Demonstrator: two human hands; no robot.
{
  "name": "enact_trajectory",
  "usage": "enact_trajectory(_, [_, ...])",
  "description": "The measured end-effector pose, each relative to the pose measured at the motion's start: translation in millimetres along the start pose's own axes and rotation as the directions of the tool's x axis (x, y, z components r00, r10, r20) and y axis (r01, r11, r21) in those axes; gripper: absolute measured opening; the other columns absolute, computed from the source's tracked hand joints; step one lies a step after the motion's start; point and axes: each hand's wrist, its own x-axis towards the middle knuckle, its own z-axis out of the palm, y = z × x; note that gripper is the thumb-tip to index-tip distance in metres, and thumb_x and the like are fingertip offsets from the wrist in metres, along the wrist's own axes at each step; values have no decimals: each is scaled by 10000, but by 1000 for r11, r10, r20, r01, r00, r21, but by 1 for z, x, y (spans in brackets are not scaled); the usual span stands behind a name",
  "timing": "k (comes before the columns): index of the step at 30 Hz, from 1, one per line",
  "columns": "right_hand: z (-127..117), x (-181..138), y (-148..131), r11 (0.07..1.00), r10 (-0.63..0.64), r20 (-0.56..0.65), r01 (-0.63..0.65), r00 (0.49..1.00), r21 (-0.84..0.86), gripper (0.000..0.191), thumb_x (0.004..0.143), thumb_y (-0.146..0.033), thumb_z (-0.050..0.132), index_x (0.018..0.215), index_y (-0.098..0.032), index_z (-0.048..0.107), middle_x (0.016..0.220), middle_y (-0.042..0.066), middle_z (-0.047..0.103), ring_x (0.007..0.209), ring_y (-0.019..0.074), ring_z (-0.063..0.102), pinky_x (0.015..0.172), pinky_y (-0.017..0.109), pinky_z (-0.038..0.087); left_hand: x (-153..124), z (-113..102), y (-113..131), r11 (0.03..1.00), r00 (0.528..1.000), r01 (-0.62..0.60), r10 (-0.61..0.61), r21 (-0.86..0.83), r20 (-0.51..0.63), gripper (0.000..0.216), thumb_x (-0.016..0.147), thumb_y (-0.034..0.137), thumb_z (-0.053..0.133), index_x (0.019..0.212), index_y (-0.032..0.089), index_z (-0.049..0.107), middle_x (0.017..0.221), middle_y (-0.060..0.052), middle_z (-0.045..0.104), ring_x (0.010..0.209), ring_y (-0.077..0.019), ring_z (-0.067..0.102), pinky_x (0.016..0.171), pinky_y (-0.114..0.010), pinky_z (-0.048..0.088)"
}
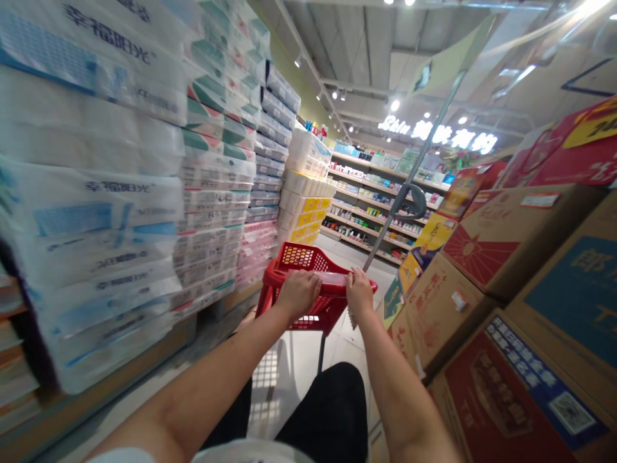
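A red plastic shopping cart stands in front of me, with a perforated basket. Across its near side runs a handle bar with a pale pink cover. My left hand is wrapped round the left part of this handle, fingers closed. On the right part, my right hand grips the same bar, its fingers curled over it. The undersides of both hands are hidden. Little of the basket's inside shows, and I cannot make out any goods in it.
Tall stacks of wrapped tissue packs line the left side. Cardboard boxes are piled close on the right, beside a slanting metal pole. Ahead, stocked shelves cross the end of the tiled aisle.
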Motion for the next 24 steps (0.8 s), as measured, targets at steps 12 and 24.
enact_trajectory(12, [-31,-18,-27,934,56,200,19,978,-356,385,1006,-329,349,910,-184,692,873,87,743,820,209,682,773,303,397,-3,3,-13,999,999,-17,16,30,43,414,969,450,361,1234,216,576,1177,-113,649,936,-234,632,767,-372,415])
enact_trajectory(24, [-52,-10,-25,961,40,489,101,871,-258,514,979,-549,323,1000,-205,704,885,106,740,799,221,688,719,312,454,3,2,-20,999,997,-17,14,40,77,466,997,442,268,1196,238,638,892,-77,714,776,-192,650,709,-330,400])
